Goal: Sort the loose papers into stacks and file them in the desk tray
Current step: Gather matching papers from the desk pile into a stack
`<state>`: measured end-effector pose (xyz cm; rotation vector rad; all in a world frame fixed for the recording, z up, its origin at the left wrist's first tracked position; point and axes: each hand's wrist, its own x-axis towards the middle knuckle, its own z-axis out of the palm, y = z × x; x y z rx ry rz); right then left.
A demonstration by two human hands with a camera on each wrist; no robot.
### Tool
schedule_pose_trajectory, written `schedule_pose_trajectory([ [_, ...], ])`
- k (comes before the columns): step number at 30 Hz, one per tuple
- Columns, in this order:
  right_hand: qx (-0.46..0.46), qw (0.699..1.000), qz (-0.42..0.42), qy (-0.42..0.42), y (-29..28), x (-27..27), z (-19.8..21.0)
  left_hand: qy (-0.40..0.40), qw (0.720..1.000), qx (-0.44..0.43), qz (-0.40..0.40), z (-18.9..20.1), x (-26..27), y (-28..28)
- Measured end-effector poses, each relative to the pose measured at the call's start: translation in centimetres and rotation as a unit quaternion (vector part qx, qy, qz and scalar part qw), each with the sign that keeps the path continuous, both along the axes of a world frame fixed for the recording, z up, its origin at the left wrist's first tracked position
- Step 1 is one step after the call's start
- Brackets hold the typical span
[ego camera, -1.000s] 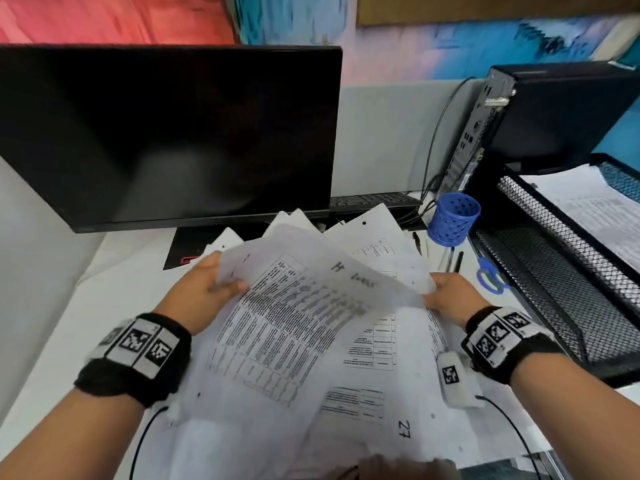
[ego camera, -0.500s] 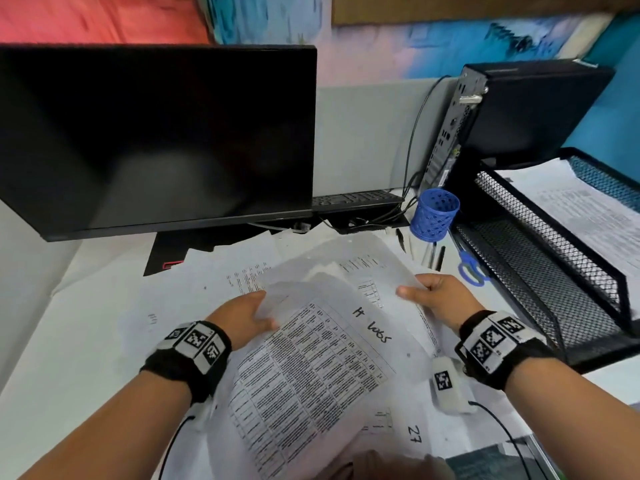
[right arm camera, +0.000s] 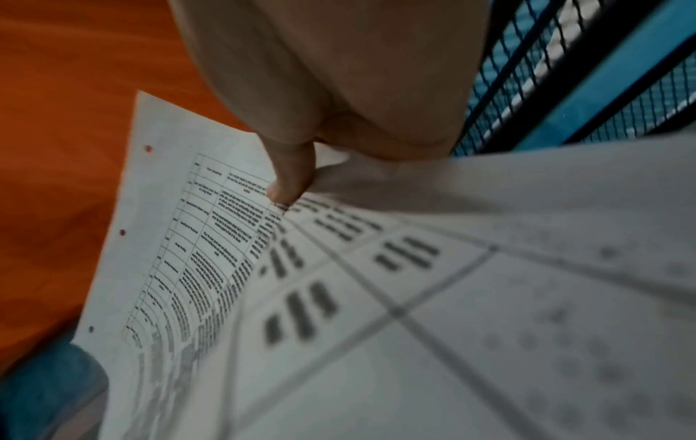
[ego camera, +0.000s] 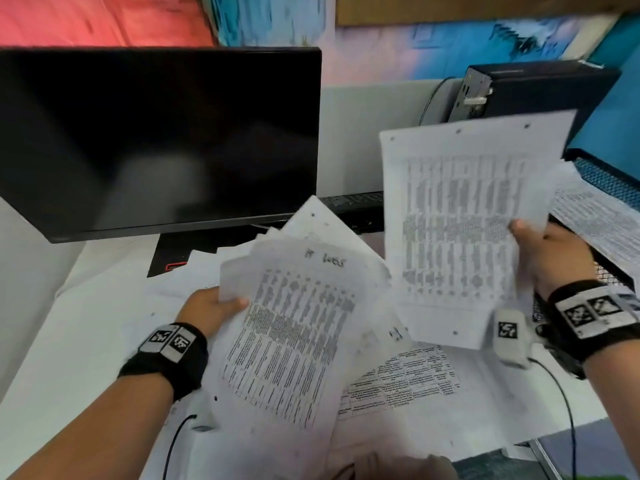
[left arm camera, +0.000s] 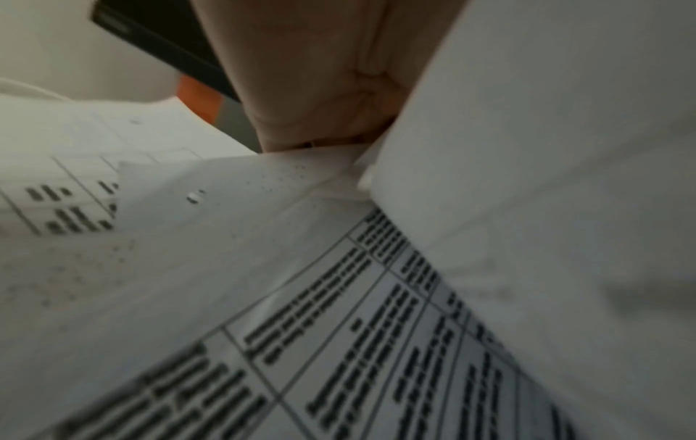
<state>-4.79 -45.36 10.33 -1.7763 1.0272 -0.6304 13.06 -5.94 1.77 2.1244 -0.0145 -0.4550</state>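
Observation:
My right hand (ego camera: 540, 247) pinches the right edge of one printed sheet (ego camera: 460, 216) and holds it upright in the air, in front of the black mesh desk tray (ego camera: 609, 178). The right wrist view has my thumb (right arm camera: 290, 178) lying on that sheet (right arm camera: 339, 297), beside the tray's mesh (right arm camera: 527, 74). My left hand (ego camera: 214, 306) grips the left edge of a fanned bundle of printed papers (ego camera: 298, 327), lifted off the desk. That bundle (left arm camera: 527, 148) rises past my palm (left arm camera: 320, 74) in the left wrist view. More loose papers (ego camera: 398, 379) lie flat on the desk.
A black monitor (ego camera: 156, 140) stands at the back left, with a keyboard (ego camera: 353, 202) behind the papers. A black computer case (ego camera: 536, 88) stands at the back right. Printed sheets (ego camera: 595, 223) lie in the tray. A cable (ego camera: 568, 410) runs from my right wrist.
My right hand has lifted one sheet off the pile and raised it upright to the right. My left hand has gathered a bundle and lifted it. The head view has turned slightly right.

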Motion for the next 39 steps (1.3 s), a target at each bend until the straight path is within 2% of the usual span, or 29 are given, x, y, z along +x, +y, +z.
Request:
schedule_pose_trajectory([
  [3, -0.015, 0.999, -0.03, -0.013, -1.8, -0.5, 1.8, 0.016, 0.993, -0.058, 0.104, -0.3, 0.3, 0.9],
  [7, 0.007, 0.999, -0.042, -0.026, -2.2, -0.1, 1.3, 0.008, 0.984, -0.077, 0.161, -0.7, -0.2, 0.8],
  [10, 0.065, 0.997, 0.04, -0.005, -0.3, 1.2, -0.8, 0.019, 0.986, -0.072, 0.152, -1.4, -0.8, 0.2],
  [14, 0.063, 0.973, 0.165, 0.151, 4.1, 3.3, -7.1, 0.08, 0.992, 0.01, 0.1, -2.6, -1.4, -0.9],
  [16, 0.08, 0.955, 0.211, 0.191, 6.6, 3.7, -9.4, 0.092, 0.992, 0.028, 0.086, -3.1, -2.0, -1.5],
  [20, 0.087, 0.924, 0.269, 0.257, 11.3, 3.7, -12.0, 0.139, 0.981, -0.049, 0.128, -3.9, -2.7, -1.9],
  [22, 0.107, 0.918, 0.294, 0.244, 13.2, 3.7, -12.2, 0.162, 0.973, -0.086, 0.143, -4.2, -3.0, -1.8],
  [26, 0.115, 0.896, 0.354, 0.242, 14.3, 3.7, -12.0, 0.088, 0.994, -0.02, 0.063, -4.6, -3.4, -1.1],
  [28, 0.129, 0.92, 0.31, 0.204, 13.6, 3.8, -12.3, 0.062, 0.995, -0.037, 0.064, -4.4, -3.6, -0.6],
  [30, 0.141, 0.948, 0.23, 0.17, 12.5, 3.6, -12.7, 0.043, 0.992, -0.07, 0.096, -3.5, -3.6, 0.2],
  [32, 0.196, 0.951, 0.193, 0.14, 11.6, 3.2, -12.6, 0.017, 0.987, -0.091, 0.131, -2.5, -3.5, 1.1],
  [34, 0.26, 0.93, 0.237, 0.108, 11.4, 2.6, -12.4, -0.002, 0.985, -0.089, 0.15, -1.1, -3.5, 1.9],
  [39, 0.334, 0.859, 0.373, 0.108, 13.4, 2.1, -11.4, -0.036, 0.972, -0.126, 0.195, 0.8, -2.4, 3.6],
])
